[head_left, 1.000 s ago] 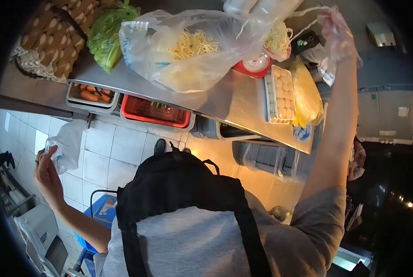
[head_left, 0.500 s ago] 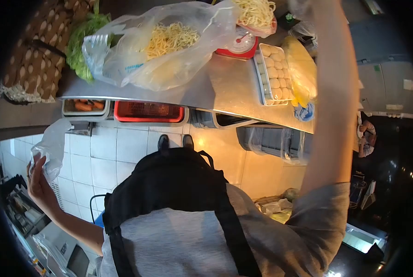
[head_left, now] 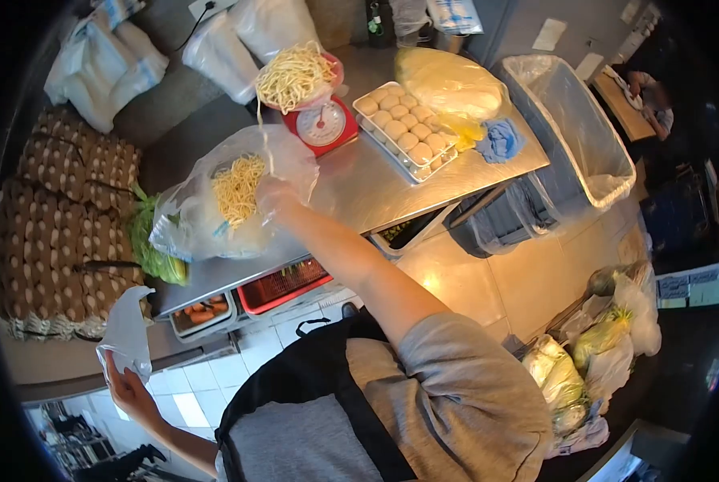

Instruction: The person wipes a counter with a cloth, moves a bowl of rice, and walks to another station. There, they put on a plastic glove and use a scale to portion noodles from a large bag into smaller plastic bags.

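My left hand point(head_left: 128, 394) is closed on a small clear plastic bag point(head_left: 128, 333), held up over the floor at the left. My right hand point(head_left: 277, 195) reaches across the steel table to the right side of a large clear plastic bag point(head_left: 190, 201). Inside that bag lies a heap of yellow noodles point(head_left: 239, 190). My right fingers are blurred and partly covered, so their grip does not show. A pale strand hangs between the hand and a red kitchen scale point(head_left: 321, 124). More noodles point(head_left: 295, 78) are piled in the scale's pan.
A tray of round, pale dough balls point(head_left: 407, 128) and a yellowish bag point(head_left: 452, 84) stand right of the scale. Stacked egg trays point(head_left: 58, 241) and bagged greens point(head_left: 152, 241) are at the left. A lined bin point(head_left: 564, 120) adjoins the table's right end. Another person point(head_left: 653, 100) is far right.
My right arm has come down from the upper right to the noodle bag. The view has turned, and now shows the bin and the egg trays more fully. My left hand keeps its plastic bag.
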`<state>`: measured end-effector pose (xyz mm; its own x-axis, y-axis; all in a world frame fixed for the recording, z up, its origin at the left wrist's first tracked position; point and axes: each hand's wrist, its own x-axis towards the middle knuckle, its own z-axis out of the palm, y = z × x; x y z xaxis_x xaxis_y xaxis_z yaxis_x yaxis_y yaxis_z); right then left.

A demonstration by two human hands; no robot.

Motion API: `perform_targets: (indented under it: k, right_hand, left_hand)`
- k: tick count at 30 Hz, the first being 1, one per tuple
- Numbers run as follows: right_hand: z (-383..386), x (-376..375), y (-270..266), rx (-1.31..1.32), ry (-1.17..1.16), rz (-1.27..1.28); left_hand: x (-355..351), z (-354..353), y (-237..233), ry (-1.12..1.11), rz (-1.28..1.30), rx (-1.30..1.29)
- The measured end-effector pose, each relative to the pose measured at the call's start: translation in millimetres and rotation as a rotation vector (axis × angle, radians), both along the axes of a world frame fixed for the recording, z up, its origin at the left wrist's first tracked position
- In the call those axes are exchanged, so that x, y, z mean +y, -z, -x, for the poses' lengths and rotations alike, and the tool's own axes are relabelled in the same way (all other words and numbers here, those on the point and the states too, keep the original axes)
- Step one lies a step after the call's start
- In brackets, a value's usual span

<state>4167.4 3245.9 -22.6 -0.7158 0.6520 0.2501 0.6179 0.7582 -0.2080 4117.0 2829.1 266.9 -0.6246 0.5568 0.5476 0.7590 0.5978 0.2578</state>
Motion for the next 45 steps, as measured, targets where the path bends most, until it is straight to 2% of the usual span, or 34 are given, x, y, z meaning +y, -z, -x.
perform_targets:
  k: [2, 5, 7, 8, 9, 11, 14, 18, 21, 24, 26, 31, 34, 39, 41, 43, 45]
  right_hand:
    - [-36, -24, -39, 0.235, 0.03, 0.125]
    - [18, 4, 77, 0.459, -0.169, 0.217]
    - [-10, -16, 8, 0.408, -0.078, 0.304]
    - [-25, -29, -29, 0.381, -0.034, 0.35]
    - [-36, -36, -57, 0.282, -0.086, 0.292]
    - [-48, -48, -98, 0.078, -0.191, 0.177]
    - [-49, -74, -160, 0.169, -0.253, 0.245]
    - [-72, -51, -215, -0.088, -0.442, -0.2]
    - [-90, -12, -218, -0.143, -0.331, -0.226]
    - [-93, 17, -206, -0.217, -0.18, -0.053]
    - [-105, 26, -211, -0.227, -0.156, 0.119]
    - [-134, 29, -277, 0.138, -0.334, 0.982]
    - [-130, 56, -289, 0.343, -0.472, 1.541]
    - [-128, 14, -358, 0.52, -0.337, 1.27]
    - [-122, 8, -364, 0.393, -0.35, 0.946]
    - [-110, 6, -363, 0.072, -0.408, 0.404]
    - [-96, -10, -347, -0.022, -0.509, 0.554]
  left_hand:
    - [10, 4, 0, 0.099, -0.043, 0.063]
    - [33, -6, -7, 0.193, -0.098, 0.058]
    - [35, 3, -6, 0.241, -0.05, 0.137]
    - [35, 2, -9, 0.208, -0.031, 0.074]
    - [35, 0, -12, 0.172, -0.011, 0.012]
    - [37, 4, -12, 0.238, -0.031, 0.077]
    - [35, 7, -14, 0.252, -0.01, 0.091]
    - [31, -2, -23, 0.314, -0.027, 0.084]
    - [19, -6, -18, 0.263, -0.132, 0.026]
    - [6, -11, -12, 0.199, -0.192, 0.027]
    - [-6, -13, -6, 0.156, -0.191, 0.049]
    - [-51, -6, 20, -0.035, -0.27, -0.111]
    - [-72, 3, 34, -0.029, -0.229, -0.007]
    - [-89, 10, 46, -0.1, -0.183, -0.163]
    - [-78, 7, 40, -0.147, -0.186, -0.196]
    - [-59, 9, 46, -0.07, -0.331, -0.137]
    - [-35, 2, 40, -0.063, -0.394, -0.156]
